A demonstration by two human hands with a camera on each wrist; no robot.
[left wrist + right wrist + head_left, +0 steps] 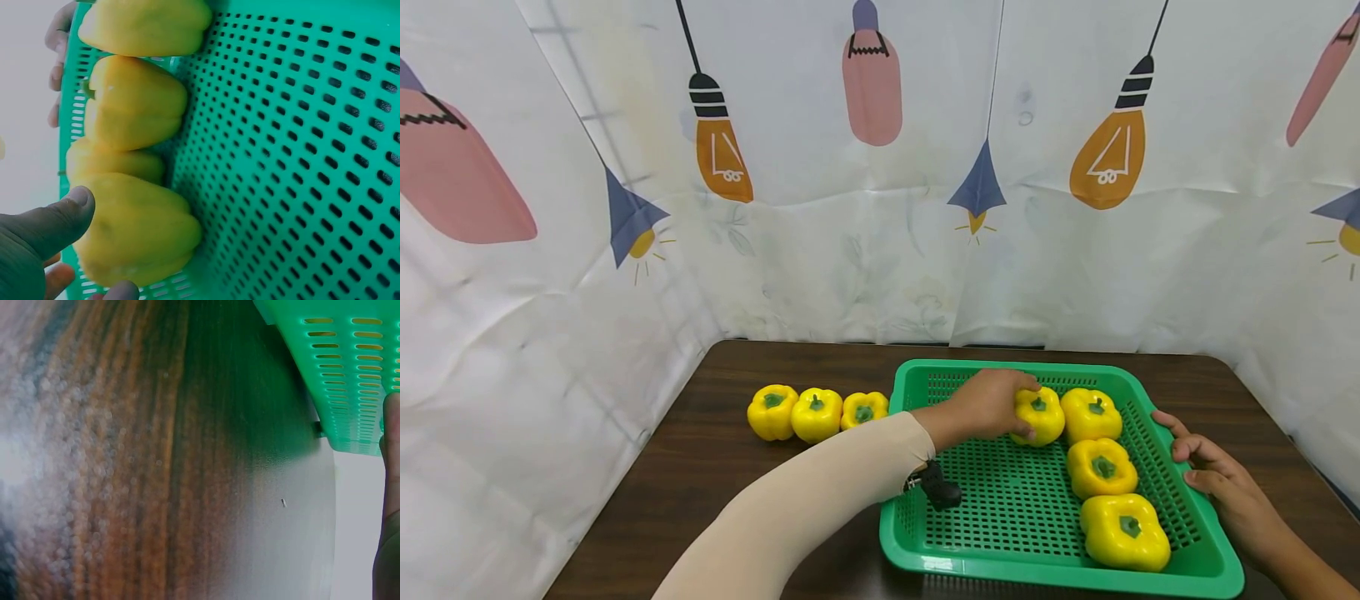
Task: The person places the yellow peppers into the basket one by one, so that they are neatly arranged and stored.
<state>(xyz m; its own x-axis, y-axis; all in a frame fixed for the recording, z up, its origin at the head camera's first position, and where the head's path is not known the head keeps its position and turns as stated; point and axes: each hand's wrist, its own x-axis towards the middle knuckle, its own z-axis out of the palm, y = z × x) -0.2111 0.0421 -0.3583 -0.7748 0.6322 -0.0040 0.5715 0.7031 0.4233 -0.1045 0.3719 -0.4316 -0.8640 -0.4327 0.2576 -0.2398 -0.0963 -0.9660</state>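
Observation:
In the head view my left hand (988,404) reaches over the green basket (1045,568) and holds a yellow bell pepper (1043,418) by its sides. The left wrist view shows my thumb (72,209) against this bell pepper (134,234), with fingertips at its lower side. Three more yellow bell peppers (1102,468) sit along the basket's right side, next to the held one. My right hand (1232,492) grips the basket's right rim with curled fingers. Only part of that hand shows in the right wrist view, against the slotted basket wall (340,381).
Three yellow bell peppers (817,415) stand in a row on the dark wooden table (700,483), left of the basket. A white sheet (865,267) printed with lamps hangs behind and beside the table. My left sleeve crosses the basket's left rim.

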